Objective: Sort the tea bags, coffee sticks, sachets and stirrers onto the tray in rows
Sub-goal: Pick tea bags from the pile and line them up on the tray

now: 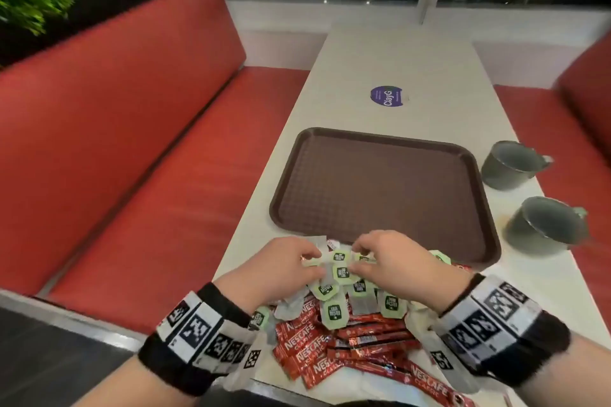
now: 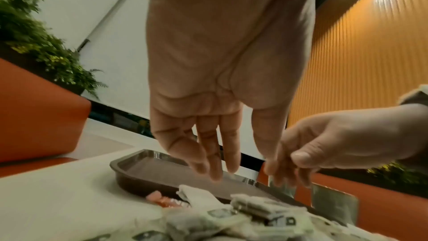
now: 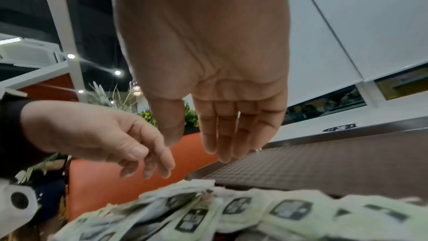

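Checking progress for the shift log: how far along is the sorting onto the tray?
Nothing looks done: the brown tray holds no items. In hand: both hands, left and right, hover over the tea bags, fingers down. Left: the tea bags and red coffee sticks all lie unsorted on the table.

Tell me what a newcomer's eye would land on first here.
First, the heap of green-tagged tea bags and red coffee sticks at the table's near edge, with the left hand and right hand above it. Just beyond lies the bare brown tray, two grey mugs on its right.
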